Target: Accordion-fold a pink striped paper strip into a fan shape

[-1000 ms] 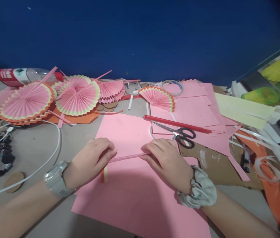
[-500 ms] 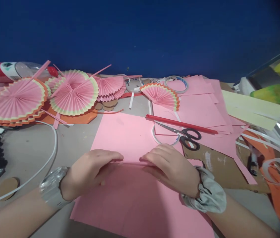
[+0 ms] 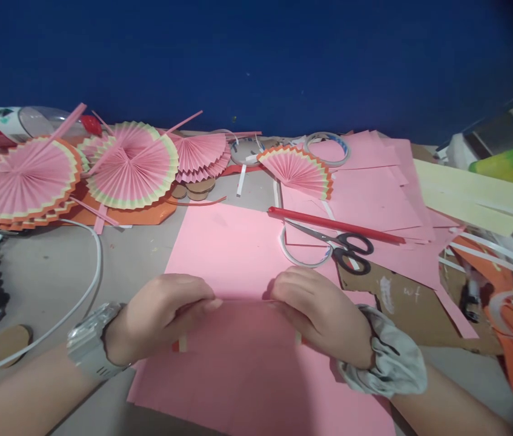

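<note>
Pink paper held at a crease, with positions given from the black-handled scissors [image 3: 338, 241]. Left hand [image 3: 165, 315]: to the left of the scissors and nearer the wearer, thumb and fingers brought together at their tips, pinching one end of the crease in the pink paper [image 3: 242, 315]. Right hand [image 3: 320, 315]: nearer the wearer than the scissors and slightly to their left, likewise drawn in to a pinch on the crease's other end; its thumb tip is partly hidden. The pink paper lies to the left of the scissors and nearer the wearer, its crease running between the hands; where it ends against the pink sheets [image 3: 238, 393] beneath cannot be made out. Just beyond the scissors: a red rod [image 3: 335, 225]. Touching their blade side: a tape roll [image 3: 289, 257]. Farther beyond and to their left: a half-round pleated fan [image 3: 297, 172]. Far to their left: a round pleated fan [image 3: 131, 169] and a bottle [image 3: 40, 124]. To their right, nearer the wearer: brown cardboard [image 3: 397, 303]
</note>
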Tool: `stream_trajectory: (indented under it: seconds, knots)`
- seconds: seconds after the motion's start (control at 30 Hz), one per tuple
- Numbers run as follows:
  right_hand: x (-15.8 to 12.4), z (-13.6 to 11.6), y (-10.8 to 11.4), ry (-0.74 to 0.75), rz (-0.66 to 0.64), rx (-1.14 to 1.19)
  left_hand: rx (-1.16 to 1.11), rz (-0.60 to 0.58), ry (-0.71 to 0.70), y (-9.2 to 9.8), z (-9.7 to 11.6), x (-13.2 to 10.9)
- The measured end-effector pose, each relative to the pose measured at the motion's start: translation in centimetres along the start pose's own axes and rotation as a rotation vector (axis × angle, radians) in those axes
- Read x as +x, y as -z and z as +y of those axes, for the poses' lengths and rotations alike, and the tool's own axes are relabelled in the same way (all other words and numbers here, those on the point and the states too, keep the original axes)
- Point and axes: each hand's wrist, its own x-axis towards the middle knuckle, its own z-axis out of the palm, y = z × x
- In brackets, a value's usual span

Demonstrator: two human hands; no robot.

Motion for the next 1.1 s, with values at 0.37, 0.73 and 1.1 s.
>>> stream_trajectory:
  seconds: [0.37, 0.73, 1.1]
  knots:
    - [-0.1, -0.2, 2.2, -0.435, -0.067, 0.322, -0.264, 0.035, 0.273, 1.7, 0.0, 0.6]
    - [-0.5, -0.2, 1.3, -0.141, 0.072, -0.018, -0.273, 0.089, 0.227, 1.4, -0.1, 0.4]
    - [-0.6, -0.2, 1.6, -0.299, -0.024, 0.188, -0.255, 0.073, 0.211, 1.7, -0.3, 0.2]
